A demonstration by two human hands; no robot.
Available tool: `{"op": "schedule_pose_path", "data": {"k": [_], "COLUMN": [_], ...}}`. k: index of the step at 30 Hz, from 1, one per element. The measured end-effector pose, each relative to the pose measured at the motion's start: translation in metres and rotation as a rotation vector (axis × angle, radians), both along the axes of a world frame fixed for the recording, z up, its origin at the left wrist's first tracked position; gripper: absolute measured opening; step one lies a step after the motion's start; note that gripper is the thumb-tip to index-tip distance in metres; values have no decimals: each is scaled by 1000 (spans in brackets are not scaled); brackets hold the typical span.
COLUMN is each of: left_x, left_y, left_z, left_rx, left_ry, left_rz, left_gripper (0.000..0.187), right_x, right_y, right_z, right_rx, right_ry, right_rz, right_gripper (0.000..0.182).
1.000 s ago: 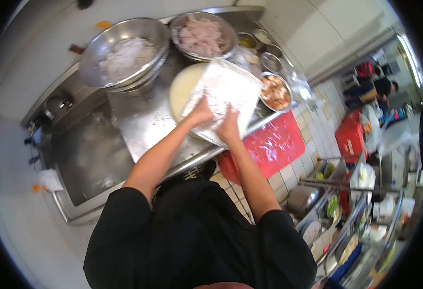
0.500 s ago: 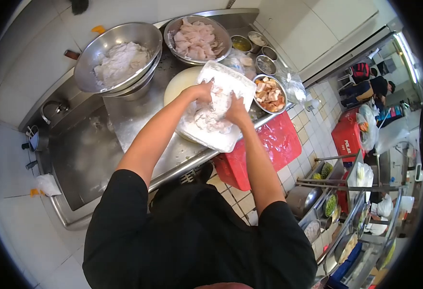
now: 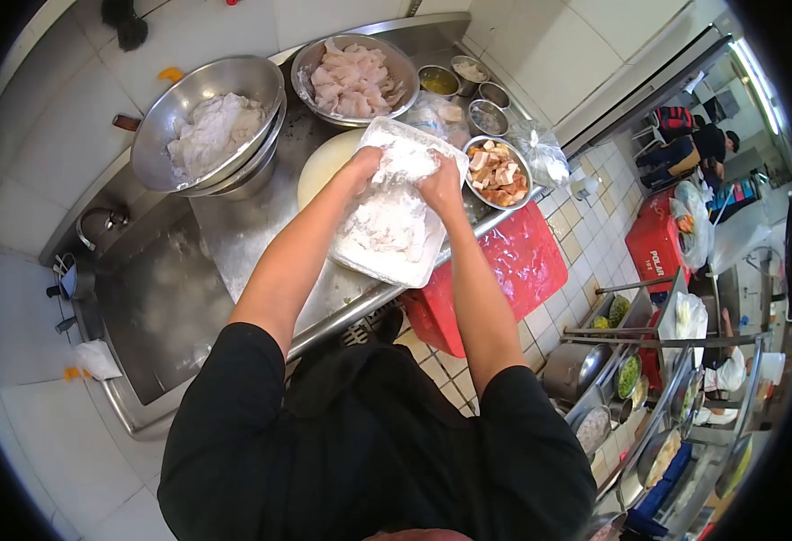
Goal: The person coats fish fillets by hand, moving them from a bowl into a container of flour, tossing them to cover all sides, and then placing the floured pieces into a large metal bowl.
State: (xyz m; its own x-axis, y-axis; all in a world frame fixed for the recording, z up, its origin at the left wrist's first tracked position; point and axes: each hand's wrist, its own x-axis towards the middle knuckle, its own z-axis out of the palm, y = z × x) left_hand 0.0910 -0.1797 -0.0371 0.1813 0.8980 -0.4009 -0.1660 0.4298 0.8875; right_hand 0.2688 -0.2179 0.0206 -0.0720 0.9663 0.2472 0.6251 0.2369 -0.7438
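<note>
A white rectangular tub (image 3: 427, 261) holds loose white flour (image 3: 405, 162) and a lumpy, flour-coated mass (image 3: 382, 230). My left hand (image 3: 366, 168) reaches in at the tub's far left, its fingers curled into the flour and partly hidden. Opposite it, my right hand (image 3: 439, 187) is closed around flour too, powder coating its fingers. Flour heaps up between the two hands. Under the tub's left side sits a round container of pale liquid (image 3: 319, 171). Whether a piece of food lies inside either grip is hidden by the powder.
Behind stand a bowl of pale raw meat slices (image 3: 355, 79) and a metal bowl (image 3: 157, 135) of floured pieces. A bowl of cut meat chunks (image 3: 499, 176) is right of the tub. A sink (image 3: 157, 307) lies left, a red crate (image 3: 522, 261) below right. A person (image 3: 707, 149) is farther off.
Both hands have moved toward the tub's far end and gathered flour between them. The lumpy mass nearer me now shows more fully and whiter. The view has shifted slightly.
</note>
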Motion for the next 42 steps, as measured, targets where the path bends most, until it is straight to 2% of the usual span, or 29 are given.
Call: {"op": "schedule_pose_path", "data": {"k": [3, 4, 6, 7, 8, 9, 11, 12, 13, 14, 17, 20, 21, 22, 23, 24, 26, 27, 29, 30, 31, 32, 33, 34, 37, 38, 41, 42], "left_x": [-3, -10, -22, -20, -19, -18, -13, -10, -7, -3, -3, -12, -13, -15, -18, -20, -20, -19, 0, 10, 17, 31, 47, 56, 58, 57, 40, 35], "left_y": [13, 14, 16, 10, 0, -9, -13, -14, -19, -31, -45, -34, -35, -36, -37, -36, -38, -39, -75, -97, -107, -118, -132, -143, -149, -147, -136, -135], "left_z": [-22, -19, -10, 3, 15, 22, 9, -1, -6, 17, 31, 3, 8, 21, 30, 28, 21, 20, 51, 62, 51, 33, 42, 31, 9, 2, 15, 19], "left_rx": [-52, 48, 252, 238, 223, 206, 262, 289, 315, 180, -15, 137, 111, 88, 68, 344, 483, 555, 642, 683, 782, 875, 889, 867, 1108, 1077, 905, 827], "left_ry": [118, 302, 670, 574, 479, 384, 336, 310, 284, 311, 196, 114, 148, 182, 218, 515, 735, 844, 998, 1075, 1012, 848, 1018, 1122, 1212, 1207, 1092, 912], "left_rz": [65, 27, -52, -36, -20, -2, -145, -214, -284, -269, -140, -96, -107, -117, -125, -123, -80, -57, -49, -44, -282, -374, -603, -692, -429, -330, -447, -298], "left_gripper": [35, 33, 30, 30, 29, 28, 31, 35, 40, 44, 43, 39, 38, 38, 37, 37, 38, 39, 37, 37, 35, 35, 32, 28, 25, 24, 23, 24], "right_x": [0, 0, 6, 4, 8, 10, 14, 12, 6, -5, -17, -9, -2, 2, 9, 15, 23, 28, 37, 32, 34, 37, 40, 43, 52, 57, 49, 47], "right_y": [10, 21, 27, 20, 8, 0, -8, -12, -23, -33, -39, -33, -30, -27, -22, -18, -19, -17, -8, -25, -26, -26, -26, -19, -12, -11, -24, -20], "right_z": [17, 12, 1, 12, 25, 15, -20, -40, -57, -63, -61, -32, -19, -9, -9, -6, -3, -11, -33, 13, 13, 13, 12, 0, -20, -23, -2, -12], "right_rx": [47, -25, -62, -82, -177, -197, -232, -383, -301, -291, -216, -268, -308, -310, -304, -298, -293, -212, -45, -129, -146, -162, -177, -63, -134, -132, -167, -143], "right_ry": [-15, 81, 83, 85, 27, -107, -384, -392, -352, -346, -206, 18, 93, -24, -96, -167, -238, -145, 40, 181, 215, 249, 283, 295, 371, 365, 411, 377], "right_rz": [84, 144, 191, 215, 259, 217, 139, 172, 192, 140, 106, 164, 189, 173, 172, 173, 143, 113, 57, 140, 124, 109, 96, 121, 44, 41, 73, 71], "right_gripper": [54, 50, 49, 49, 59, 67, 83, 103, 96, 96, 86, 69, 63, 50, 46, 43, 38, 37, 35, 33, 32, 31, 30, 29, 27, 28, 30, 31]}}
